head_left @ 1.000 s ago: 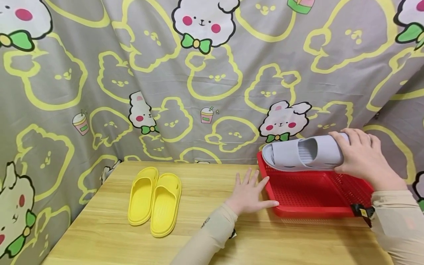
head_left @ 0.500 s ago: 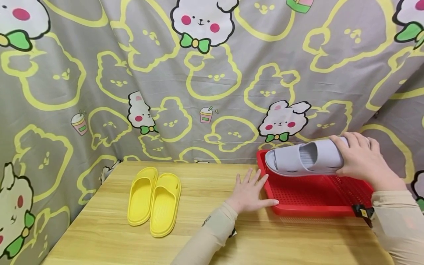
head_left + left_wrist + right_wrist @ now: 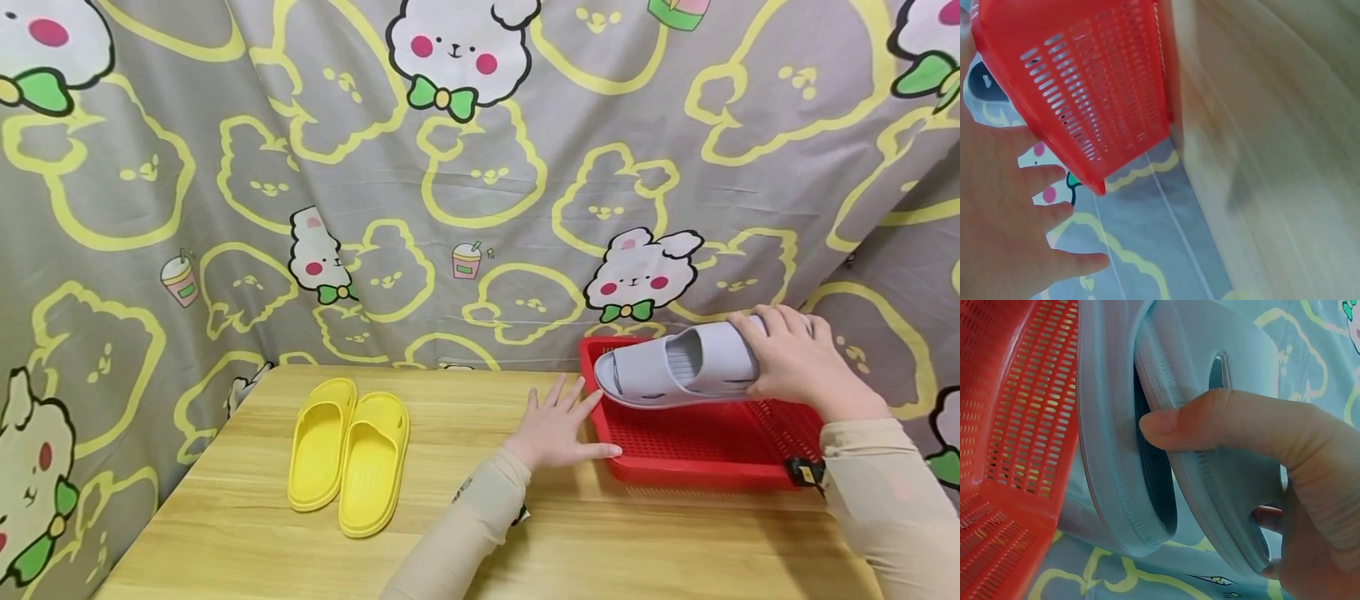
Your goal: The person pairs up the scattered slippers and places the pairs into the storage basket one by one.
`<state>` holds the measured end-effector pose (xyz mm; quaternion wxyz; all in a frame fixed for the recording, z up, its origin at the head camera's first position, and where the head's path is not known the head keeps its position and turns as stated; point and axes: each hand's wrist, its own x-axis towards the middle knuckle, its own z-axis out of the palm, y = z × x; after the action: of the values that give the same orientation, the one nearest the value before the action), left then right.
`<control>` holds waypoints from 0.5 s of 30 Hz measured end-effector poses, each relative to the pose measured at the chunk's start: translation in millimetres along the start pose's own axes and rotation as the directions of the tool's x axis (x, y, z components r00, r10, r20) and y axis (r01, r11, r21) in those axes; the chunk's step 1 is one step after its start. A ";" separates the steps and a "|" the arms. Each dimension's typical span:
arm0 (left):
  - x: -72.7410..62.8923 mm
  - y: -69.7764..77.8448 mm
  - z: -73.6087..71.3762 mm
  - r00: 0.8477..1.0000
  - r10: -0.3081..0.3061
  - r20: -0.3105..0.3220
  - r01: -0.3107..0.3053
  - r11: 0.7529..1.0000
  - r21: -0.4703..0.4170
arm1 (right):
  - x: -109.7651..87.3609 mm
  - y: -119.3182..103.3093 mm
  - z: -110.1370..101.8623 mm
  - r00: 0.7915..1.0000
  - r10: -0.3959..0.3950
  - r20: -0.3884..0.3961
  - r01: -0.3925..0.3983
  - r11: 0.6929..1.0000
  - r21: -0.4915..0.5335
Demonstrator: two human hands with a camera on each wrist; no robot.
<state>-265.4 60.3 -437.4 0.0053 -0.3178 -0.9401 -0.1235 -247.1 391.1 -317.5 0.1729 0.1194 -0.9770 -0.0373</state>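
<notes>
My right hand [image 3: 795, 358] grips grey slippers [image 3: 637, 371] by their right end, above the back of a red plastic basket [image 3: 697, 477]. Two grey slippers [image 3: 1110, 437] lie against each other in the right wrist view, with the thumb [image 3: 1210, 422] over the edge of the nearer one; the head view shows mainly one. They tilt, toe end lower at the left. With fingers spread, my left hand [image 3: 558, 425] rests at the basket's left rim. In the left wrist view its straight fingers [image 3: 1054, 215] lie along the basket wall [image 3: 1029, 28].
A pair of yellow slippers [image 3: 372, 467] stands side by side on the wooden table [image 3: 247, 517], left of the basket. Behind hangs a grey patterned curtain [image 3: 375, 192]. A black strap-like piece [image 3: 804, 472] shows at the basket's front right corner.
The grey slippers have come down toward the basket and tilted, toe end lower. The basket and both hands have shifted slightly left. The yellow slippers have stayed in place.
</notes>
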 end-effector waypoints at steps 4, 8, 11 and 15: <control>0.4 -1.8 -2.5 1.000 0.002 0.009 -0.002 1.000 -0.018 | 2.3 -0.3 3.1 0.999 0.007 0.037 -0.008 1.000 0.001; 0.1 -1.9 -4.9 1.000 0.006 0.017 -0.005 1.000 -0.026 | 4.5 -1.2 6.1 0.998 0.014 0.056 -0.014 1.000 0.004; 0.1 -1.8 -5.2 1.000 0.008 0.021 -0.008 1.000 -0.022 | 6.3 -1.1 8.3 0.997 0.023 0.072 -0.024 1.000 0.008; 0.5 -2.4 -3.8 1.000 0.008 0.025 -0.007 1.000 -0.022 | 8.7 -0.7 10.0 0.995 0.026 0.092 -0.027 1.000 0.009</control>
<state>-267.5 57.9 -434.2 -0.0094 -0.3227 -0.9375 -0.1298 -258.3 388.6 -324.2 0.1276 0.1054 -0.9856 -0.0355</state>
